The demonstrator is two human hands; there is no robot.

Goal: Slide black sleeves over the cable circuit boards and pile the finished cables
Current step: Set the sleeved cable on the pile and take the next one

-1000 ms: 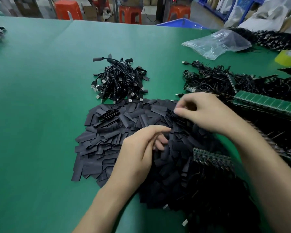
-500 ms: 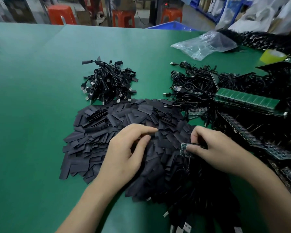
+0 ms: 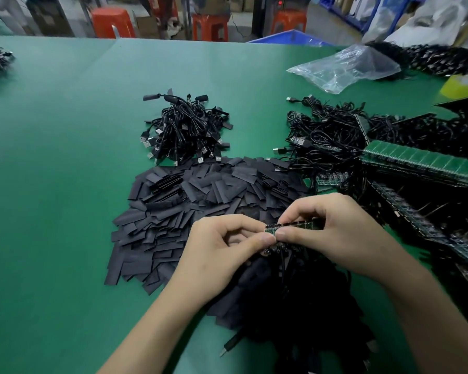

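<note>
Left hand (image 3: 216, 249), right hand (image 3: 333, 233): both grips narrow, thumb and forefinger pinching one board strip (image 3: 289, 226) between them. The strip looks light, thin and stiff, likely brittle at its joints, so hold it by the edges, not the components. Sleeves (image 3: 189, 206) lie just beyond and left of the grip: flat, limp, too many to count. One finished cable pile (image 3: 184, 130) sits farther beyond.

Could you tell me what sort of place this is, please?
Probably an electronics assembly workshop: a green table heaped with cut black sleeves, a pile of cables, stacked green circuit board panels, orange stools behind. The left hand and right hand pinch a board strip.
</note>
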